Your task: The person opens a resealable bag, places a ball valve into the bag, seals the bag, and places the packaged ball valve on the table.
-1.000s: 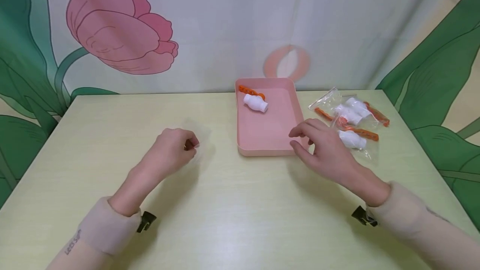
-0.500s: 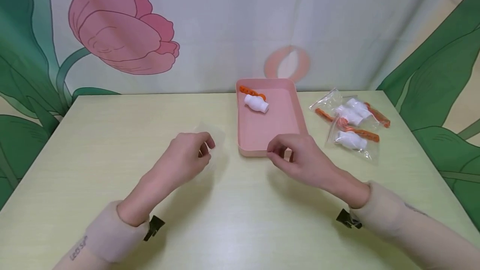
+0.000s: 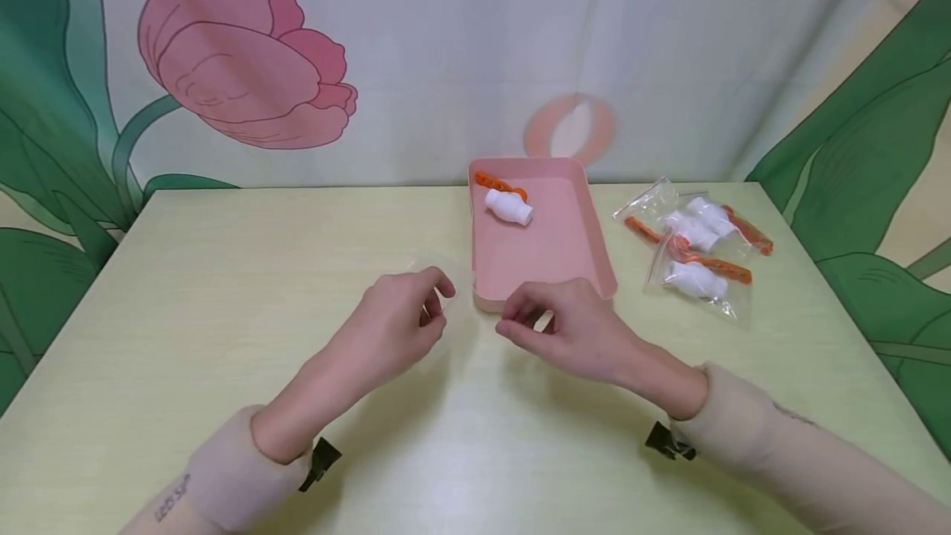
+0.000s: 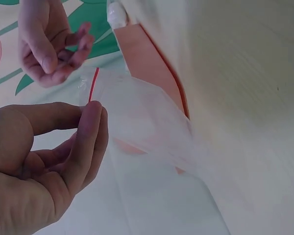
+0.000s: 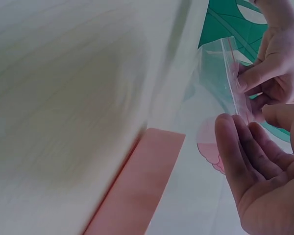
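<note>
My left hand [image 3: 397, 324] pinches a clear zip-lock bag [image 4: 142, 105] by its red-lined edge, thumb against fingers. The thin bag hangs above the table and shows nothing inside; in the right wrist view it stretches away from the left fingers. My right hand [image 3: 575, 333] is a short way off, in front of the pink tray [image 3: 546, 258], its fingers loosely bent and a gap between thumb and fingertips [image 5: 225, 125]. Inside the tray's far left lie a white bulging piece [image 3: 508, 208] and an orange strip [image 3: 496, 182].
Right of the tray several clear bags [image 3: 731, 300] lie in a loose pile, with white pieces [image 3: 697, 280] and orange strips [image 3: 716, 265] inside. A printed curtain [image 3: 446, 64] hangs behind the pale table [image 3: 245, 271].
My right hand has moved left and nearer, from the tray's right side to its front edge. The left hand has moved right with the bag, so the two hands are closer together.
</note>
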`<control>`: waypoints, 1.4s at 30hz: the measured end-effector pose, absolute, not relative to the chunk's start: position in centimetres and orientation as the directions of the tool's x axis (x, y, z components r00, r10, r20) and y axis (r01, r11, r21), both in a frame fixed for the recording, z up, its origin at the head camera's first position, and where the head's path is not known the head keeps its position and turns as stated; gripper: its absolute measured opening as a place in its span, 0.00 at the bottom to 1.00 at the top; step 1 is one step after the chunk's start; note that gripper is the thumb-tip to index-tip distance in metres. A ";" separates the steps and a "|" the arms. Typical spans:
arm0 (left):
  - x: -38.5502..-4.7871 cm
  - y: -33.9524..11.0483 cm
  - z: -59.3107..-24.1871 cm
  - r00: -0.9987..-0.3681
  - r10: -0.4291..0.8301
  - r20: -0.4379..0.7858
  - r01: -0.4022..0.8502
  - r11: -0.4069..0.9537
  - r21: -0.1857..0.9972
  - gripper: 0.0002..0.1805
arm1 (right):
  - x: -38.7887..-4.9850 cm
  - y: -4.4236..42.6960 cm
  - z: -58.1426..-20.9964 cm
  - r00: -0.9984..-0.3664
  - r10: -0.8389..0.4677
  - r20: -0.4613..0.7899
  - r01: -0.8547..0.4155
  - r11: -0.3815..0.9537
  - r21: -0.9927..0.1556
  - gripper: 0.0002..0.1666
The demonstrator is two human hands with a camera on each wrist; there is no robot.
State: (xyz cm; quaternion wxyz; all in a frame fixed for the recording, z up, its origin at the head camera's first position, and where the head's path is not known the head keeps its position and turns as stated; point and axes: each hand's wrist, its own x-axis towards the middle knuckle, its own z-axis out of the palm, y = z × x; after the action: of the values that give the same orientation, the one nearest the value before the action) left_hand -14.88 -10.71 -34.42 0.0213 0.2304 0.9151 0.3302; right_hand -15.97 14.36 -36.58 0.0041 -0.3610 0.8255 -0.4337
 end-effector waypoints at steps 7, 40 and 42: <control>-14.5 -9.8 -34.6 -0.872 0.458 0.171 0.457 0.639 0.619 0.13 | -15.9 13.6 -36.9 -0.782 -0.553 0.288 -0.544 0.379 -0.748 0.07; -13.5 -7.9 -35.2 -0.819 0.490 0.298 0.550 0.523 0.652 0.17 | -16.8 12.8 -36.2 -0.909 -0.353 0.221 -0.346 0.346 -0.872 0.09; -13.5 -7.9 -35.2 -0.816 0.489 0.310 0.557 0.519 0.648 0.18 | -16.9 13.0 -36.2 -0.909 -0.345 0.236 -0.360 0.362 -0.860 0.08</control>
State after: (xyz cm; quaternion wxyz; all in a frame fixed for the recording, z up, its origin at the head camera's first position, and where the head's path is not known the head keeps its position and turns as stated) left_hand -13.54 -7.86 -35.24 -0.0442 0.3003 0.8704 0.3876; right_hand -16.94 12.96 -36.17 -0.0073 -0.2137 0.8251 -0.5230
